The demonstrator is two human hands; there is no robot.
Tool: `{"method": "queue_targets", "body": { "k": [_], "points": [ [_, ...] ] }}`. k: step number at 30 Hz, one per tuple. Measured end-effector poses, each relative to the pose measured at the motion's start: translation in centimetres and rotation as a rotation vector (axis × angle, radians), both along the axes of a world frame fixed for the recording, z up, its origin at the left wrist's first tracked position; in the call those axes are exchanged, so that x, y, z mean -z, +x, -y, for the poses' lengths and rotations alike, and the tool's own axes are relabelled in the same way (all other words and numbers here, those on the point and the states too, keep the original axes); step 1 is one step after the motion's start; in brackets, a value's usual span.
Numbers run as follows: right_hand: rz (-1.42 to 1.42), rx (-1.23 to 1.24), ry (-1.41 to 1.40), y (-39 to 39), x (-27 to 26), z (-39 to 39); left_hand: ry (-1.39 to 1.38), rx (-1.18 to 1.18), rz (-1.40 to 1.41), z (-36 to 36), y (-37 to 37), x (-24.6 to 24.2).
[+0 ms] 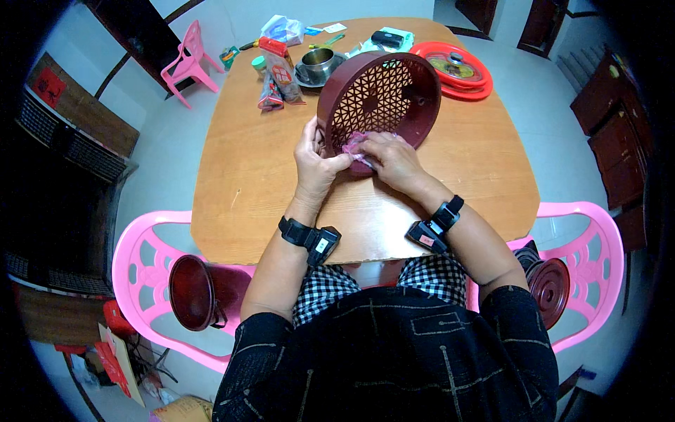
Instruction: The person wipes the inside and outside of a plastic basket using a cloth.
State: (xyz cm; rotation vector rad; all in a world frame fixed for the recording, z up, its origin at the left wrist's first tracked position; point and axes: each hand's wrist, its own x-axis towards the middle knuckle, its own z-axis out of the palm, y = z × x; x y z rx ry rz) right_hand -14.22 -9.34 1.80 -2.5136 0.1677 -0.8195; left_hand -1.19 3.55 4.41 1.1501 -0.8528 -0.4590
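Observation:
A round maroon plastic basket (428,100) with a triangular lattice bottom stands tilted on its edge on the wooden table, its open side turned to the right. My left hand (318,158) grips the basket's rim at the lower left, thumb inside and fingers behind the wall. Bunched under my right hand (389,158) is a pink and white cloth (354,143), pressed against the inner wall near the bottom. The right fingers curl over this cloth, hiding part of it. Both wrists wear black strapped devices.
On the wooden table (253,184), a steel pot (317,59), plastic packets (282,74) and a red plastic tray (477,84) with a lid lie beyond the basket. Pink chairs flank me; the left one (126,253) holds a maroon bucket (192,295), the right one a maroon round lid (551,293).

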Motion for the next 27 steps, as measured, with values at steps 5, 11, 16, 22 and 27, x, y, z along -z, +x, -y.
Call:
{"method": "queue_targets", "body": {
  "k": [5, 11, 16, 22, 27],
  "points": [
    [-0.054, 0.366, -0.327, -1.0, -0.6, 1.4, 0.009, -0.022, 0.012, 0.0, 0.2, -0.1],
    [-0.015, 0.176, -0.318, 0.0, 0.7, 0.8, -0.004, -0.015, -0.039, 0.2, 0.4, 0.2],
    [-0.018, 0.107, -0.243, -0.3, 0.5, 0.8, -0.016, 0.001, -0.076, -0.1, 0.2, -0.1],
    [-0.173, 0.3, -0.282, -0.5, 0.1, 0.7, -0.051, 0.058, -0.08, 0.0, 0.0, -0.6],
    [0.022, -0.055, 0.242, 0.2, 0.0, 1.2, -0.061, 0.171, -0.013, 0.9, -0.5, 0.9]
  ]
}}
